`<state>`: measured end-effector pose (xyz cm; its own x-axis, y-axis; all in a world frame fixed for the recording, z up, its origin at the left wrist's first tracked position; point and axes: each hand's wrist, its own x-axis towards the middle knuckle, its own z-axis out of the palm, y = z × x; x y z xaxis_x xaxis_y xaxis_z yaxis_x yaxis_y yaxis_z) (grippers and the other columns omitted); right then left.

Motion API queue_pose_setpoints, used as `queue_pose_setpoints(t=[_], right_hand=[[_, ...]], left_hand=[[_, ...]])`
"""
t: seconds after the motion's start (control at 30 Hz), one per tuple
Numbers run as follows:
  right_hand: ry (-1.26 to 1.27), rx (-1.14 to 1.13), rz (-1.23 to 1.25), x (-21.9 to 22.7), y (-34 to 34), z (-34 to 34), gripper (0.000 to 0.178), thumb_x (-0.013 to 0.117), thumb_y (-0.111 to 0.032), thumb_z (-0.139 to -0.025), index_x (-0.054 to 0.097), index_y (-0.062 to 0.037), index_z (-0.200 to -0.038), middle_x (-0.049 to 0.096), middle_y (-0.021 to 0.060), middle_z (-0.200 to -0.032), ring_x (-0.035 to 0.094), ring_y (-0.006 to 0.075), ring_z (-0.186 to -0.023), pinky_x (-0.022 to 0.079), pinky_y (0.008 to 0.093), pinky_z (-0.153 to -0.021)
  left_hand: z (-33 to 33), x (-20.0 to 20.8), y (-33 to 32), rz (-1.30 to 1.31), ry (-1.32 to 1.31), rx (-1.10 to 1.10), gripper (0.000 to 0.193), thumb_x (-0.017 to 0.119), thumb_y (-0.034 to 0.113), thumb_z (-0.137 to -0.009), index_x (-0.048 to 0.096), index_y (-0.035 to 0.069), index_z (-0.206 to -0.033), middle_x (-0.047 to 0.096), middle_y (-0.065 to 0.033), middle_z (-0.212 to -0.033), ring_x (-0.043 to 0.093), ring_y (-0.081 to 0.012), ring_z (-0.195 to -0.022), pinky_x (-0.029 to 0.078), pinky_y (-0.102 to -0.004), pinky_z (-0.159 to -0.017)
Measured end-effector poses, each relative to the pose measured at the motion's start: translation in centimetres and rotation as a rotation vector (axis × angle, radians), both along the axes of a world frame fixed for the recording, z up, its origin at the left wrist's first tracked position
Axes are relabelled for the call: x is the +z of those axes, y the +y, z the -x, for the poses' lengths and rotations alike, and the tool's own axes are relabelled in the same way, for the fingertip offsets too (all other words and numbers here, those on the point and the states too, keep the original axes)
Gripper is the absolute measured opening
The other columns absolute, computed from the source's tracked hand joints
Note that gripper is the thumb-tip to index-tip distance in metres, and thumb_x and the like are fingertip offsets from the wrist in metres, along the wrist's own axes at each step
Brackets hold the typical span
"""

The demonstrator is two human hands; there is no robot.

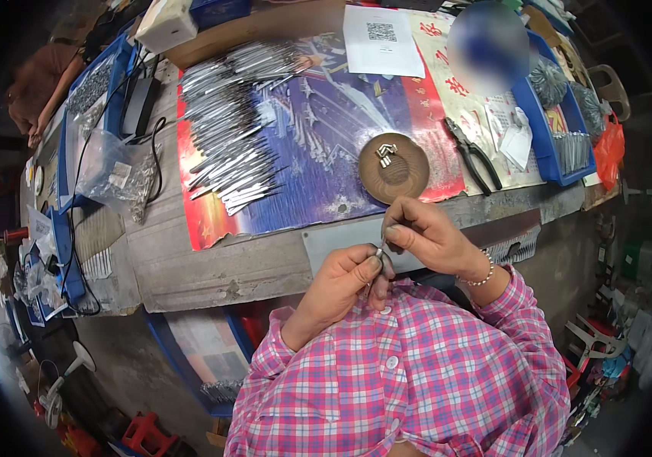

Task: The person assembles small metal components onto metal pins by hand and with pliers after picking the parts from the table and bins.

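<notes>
Close together in front of my chest, at the table's near edge, my two hands meet. My left hand (347,273) is closed, pinching a small silvery metal piece (379,252) between thumb and fingers. Just above it, my right hand (431,234) has its thumb and index finger pressed together at the same spot; what they hold is too small to make out. Beyond the hands sits a round brown dish (414,181) with several small shiny metal pieces (385,154) in it. A large pile of slender pointed metal rods (227,129) lies on the printed poster to the left.
Black-handled pliers (472,154) lie right of the dish. Blue bins (525,99) with metal parts stand at the far right. On the left are a plastic bag (112,171), black cables and more blue trays. A white printed sheet (383,57) lies at the back. Another person is at far left.
</notes>
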<state>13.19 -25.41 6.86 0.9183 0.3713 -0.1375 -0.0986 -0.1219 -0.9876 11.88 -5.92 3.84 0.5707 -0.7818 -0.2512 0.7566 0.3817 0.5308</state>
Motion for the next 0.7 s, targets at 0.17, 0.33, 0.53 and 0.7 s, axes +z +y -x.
queue_pose_setpoints(t=[0.17,0.33,0.53,0.7], right_hand=[[-0.423,-0.416,0.736,-1.4,-6.6,-1.9,0.039,0.056,-0.026,-0.086,0.047,0.0024,-0.112,0.054,0.0169,-0.104,0.054,0.0308,-0.095,0.042,0.0382,-0.084],[-0.517,-0.534,1.232,-6.7,-11.6,-1.3,0.049,0.06,-0.029,-0.082,0.043,0.0021,-0.116,0.051,0.0206,-0.109,0.048,0.0381,-0.101,0.04,0.0429,-0.085],[-0.432,-0.605,1.097,-7.4,-13.0,-1.6,0.036,0.06,-0.027,-0.083,0.049,0.0021,-0.102,0.055,0.0176,-0.095,0.053,0.032,-0.084,0.043,0.0401,-0.072],[0.244,-0.504,-0.317,-4.9,-12.8,1.1,0.03,0.058,-0.03,-0.086,0.057,0.0003,-0.083,0.058,0.0103,-0.088,0.056,0.0137,-0.072,0.045,0.0272,-0.062]], left_hand=[[-0.9,0.1,-0.1,-0.013,-0.04,0.03,0.026,0.044,0.022,-0.094,0.055,-0.002,-0.092,0.056,-0.0054,-0.067,0.056,-0.0114,-0.055,0.048,-0.0219,-0.052],[-1.2,0.7,-1.1,-0.045,0.058,0.062,0.028,0.048,0.025,-0.093,0.054,-0.003,-0.092,0.054,-0.0071,-0.061,0.054,-0.0147,-0.049,0.045,-0.0236,-0.047],[-1.0,0.8,-1.2,-0.053,0.06,0.101,0.029,0.046,0.023,-0.093,0.054,-0.004,-0.099,0.054,-0.0069,-0.061,0.054,-0.0147,-0.05,0.045,-0.0237,-0.047],[-1.3,1.2,-1.1,-0.079,0.029,0.12,0.029,0.045,0.022,-0.094,0.055,-0.004,-0.101,0.054,-0.0067,-0.061,0.054,-0.0148,-0.05,0.045,-0.024,-0.048]])
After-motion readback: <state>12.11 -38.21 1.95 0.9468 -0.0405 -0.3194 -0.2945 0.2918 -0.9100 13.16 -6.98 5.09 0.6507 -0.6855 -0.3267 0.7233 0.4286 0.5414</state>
